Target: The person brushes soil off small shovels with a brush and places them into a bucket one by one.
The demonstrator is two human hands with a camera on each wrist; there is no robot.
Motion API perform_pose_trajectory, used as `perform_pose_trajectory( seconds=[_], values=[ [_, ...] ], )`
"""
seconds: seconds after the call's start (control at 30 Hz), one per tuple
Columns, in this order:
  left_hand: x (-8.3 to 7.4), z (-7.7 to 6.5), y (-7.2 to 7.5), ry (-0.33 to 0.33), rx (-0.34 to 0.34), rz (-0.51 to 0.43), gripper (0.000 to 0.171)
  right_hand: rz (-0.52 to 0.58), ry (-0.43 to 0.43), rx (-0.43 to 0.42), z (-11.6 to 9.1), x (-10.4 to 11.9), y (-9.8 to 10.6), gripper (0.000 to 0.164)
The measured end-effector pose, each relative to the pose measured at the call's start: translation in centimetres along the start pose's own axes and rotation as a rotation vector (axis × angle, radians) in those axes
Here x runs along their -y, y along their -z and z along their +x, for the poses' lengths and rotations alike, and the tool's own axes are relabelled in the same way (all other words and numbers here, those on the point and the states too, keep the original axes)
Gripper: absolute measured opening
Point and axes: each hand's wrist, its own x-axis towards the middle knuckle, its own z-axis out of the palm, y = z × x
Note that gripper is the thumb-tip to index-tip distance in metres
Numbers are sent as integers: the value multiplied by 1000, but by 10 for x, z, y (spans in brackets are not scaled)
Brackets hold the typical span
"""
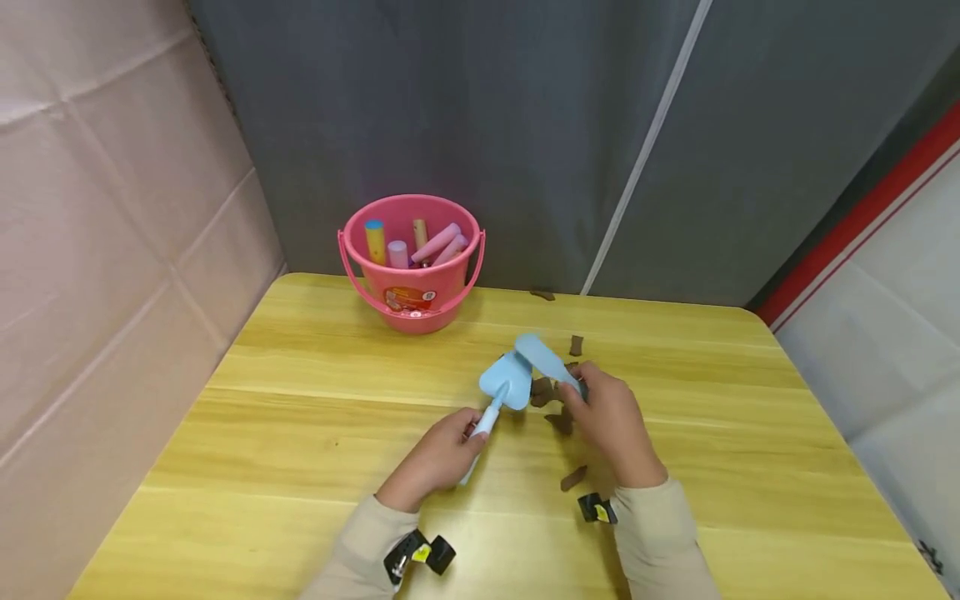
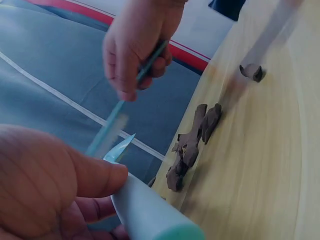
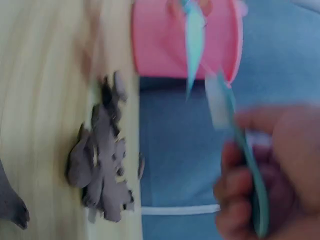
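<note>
In the head view, my left hand (image 1: 438,454) grips the pale handle of a light blue toy shovel (image 1: 510,382), its blade raised above the table. My right hand (image 1: 613,421) holds a small light blue brush (image 1: 543,358), whose head is over the blade's far right edge. White bristles on the brush (image 3: 216,102) show, blurred, in the right wrist view. Several dark brown, irregular pieces (image 1: 542,392) lie on the table beside the blade and beneath my right hand. That same cluster of brown pieces (image 2: 187,145) appears in the left wrist view, apart from both tools.
A pink bucket (image 1: 450,292) with yellow and pink sticks inside stands at the table's back left. Single brown scraps lie nearer the back edge (image 1: 542,295) and near my right wrist (image 1: 573,478). A grey curtain (image 1: 450,100) hangs behind the wooden table (image 1: 300,433).
</note>
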Motion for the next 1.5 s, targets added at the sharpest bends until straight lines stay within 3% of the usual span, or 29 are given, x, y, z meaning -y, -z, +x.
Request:
perform_pose_trajectory(
  seconds=[0.13,0.2,0.33,0.47,0.57,0.67,0.8,0.87,0.97,1.13,1.23,1.3,1.5],
  values=[
    [0,2,-1,17,8,1,17,86,148,135,-5,8,-3,13],
    [-1,3,-1,15,9,3,18,90,156,167,-5,9,-4,13],
    [-1,2,0,6,3,8,14,53,58,132,-1,3,-5,14],
    [-2,1,-1,16,5,-5,12,-21,-53,43,3,-7,-4,18],
    [-2,1,-1,23,9,-22,15,-29,-93,2,3,-9,-2,18],
    [-2,2,-1,26,11,-32,17,23,-25,18,0,-3,-1,15],
    [-2,3,0,27,10,-30,19,73,153,115,-5,7,-2,12],
    [-3,2,1,23,9,-30,19,74,187,152,-6,10,-4,12],
    [-2,1,1,13,13,-28,16,56,134,142,-5,7,-7,13],
    [1,-3,0,17,27,-40,11,-2,-39,31,-2,-8,-9,16],
    [2,-4,0,12,18,-45,10,2,-85,-11,-4,-11,-8,17],
    [2,-4,1,12,10,-47,11,35,-52,-7,-6,-8,-5,16],
    [-1,-5,3,25,1,-59,17,124,204,138,-15,11,-8,9]
  ],
)
